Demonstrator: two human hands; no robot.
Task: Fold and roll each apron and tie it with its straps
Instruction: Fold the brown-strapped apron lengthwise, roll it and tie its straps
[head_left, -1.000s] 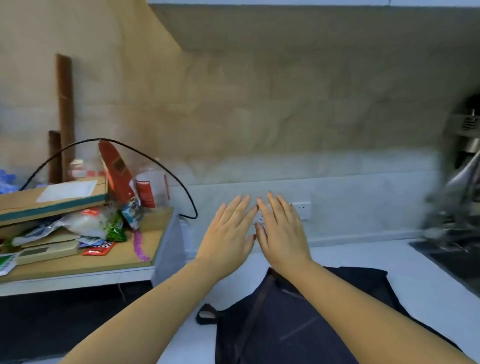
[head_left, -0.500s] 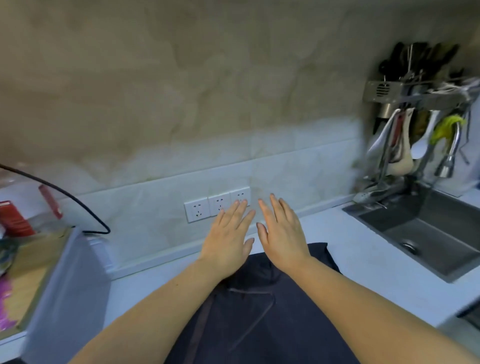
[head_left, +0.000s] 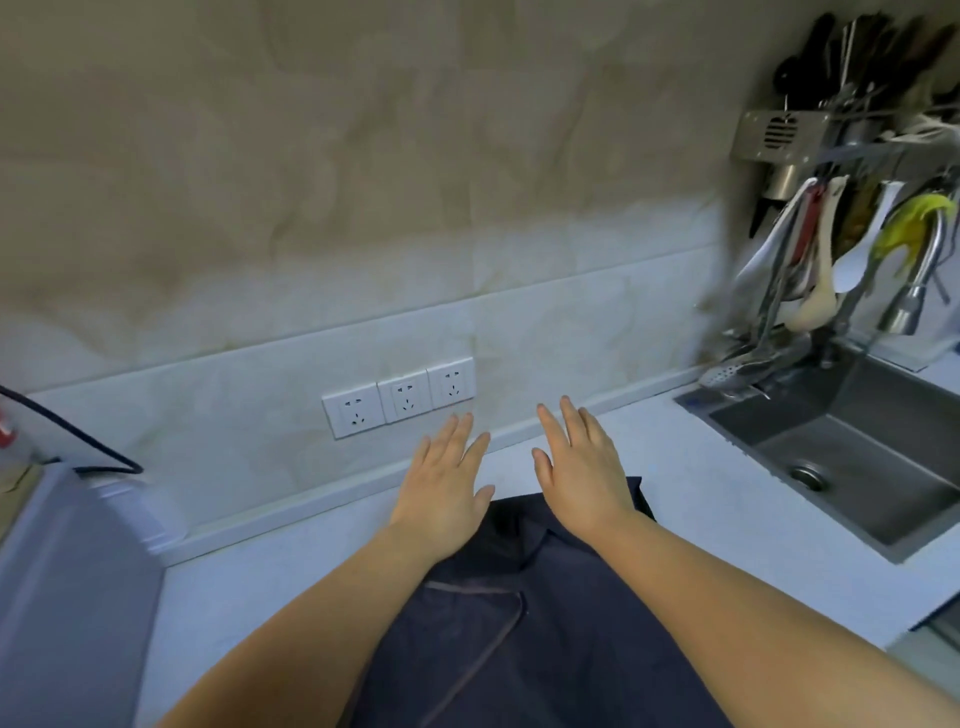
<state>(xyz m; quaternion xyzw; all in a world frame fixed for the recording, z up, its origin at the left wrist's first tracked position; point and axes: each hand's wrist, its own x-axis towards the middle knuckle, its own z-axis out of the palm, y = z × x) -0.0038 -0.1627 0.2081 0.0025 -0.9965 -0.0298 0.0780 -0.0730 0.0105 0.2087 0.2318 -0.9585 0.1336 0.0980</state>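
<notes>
Both hands flat, fingers straight, holding nothing: left hand (head_left: 447, 488) and right hand (head_left: 582, 470) over apron (head_left: 545, 639) at counter (head_left: 727, 499) back edge, probably to smooth it; contact unclear.

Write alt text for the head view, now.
The left hand and right hand stretch flat and open side by side over the far edge of a dark apron spread on a white counter. Three wall sockets sit behind; a steel sink and hanging utensils are at right.

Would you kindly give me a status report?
Left hand, right hand open. Apron spread on counter, not yet rolled. Sink apart at right.
</notes>
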